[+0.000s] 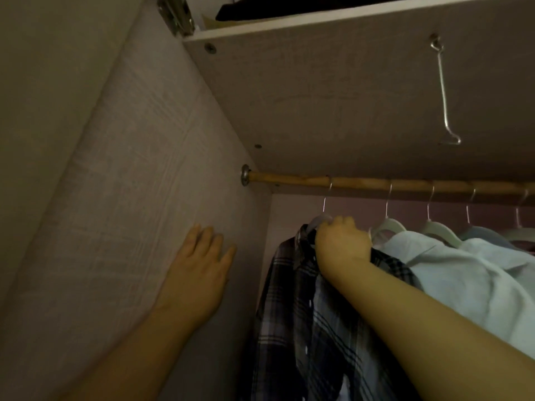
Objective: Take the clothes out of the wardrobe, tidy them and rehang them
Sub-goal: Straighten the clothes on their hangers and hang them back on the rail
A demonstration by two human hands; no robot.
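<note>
A dark plaid shirt (292, 308) hangs on a pale hanger (320, 219) at the left end of the wooden rail (289, 180). My right hand (341, 244) grips the top of that hanger and the shirt's collar. My left hand (199, 267) lies flat with straight fingers against the wardrobe's left side wall (130, 198). To the right of the plaid shirt hangs a light blue shirt (463, 273), and behind it several more pale hangers (389, 225) with clothes hook over the rail.
A shelf board (333, 21) runs above the rail, with dark folded items (289, 5) on top. A metal hook (444, 91) dangles from its underside at the upper right. A door hinge (176, 14) sits at the top left.
</note>
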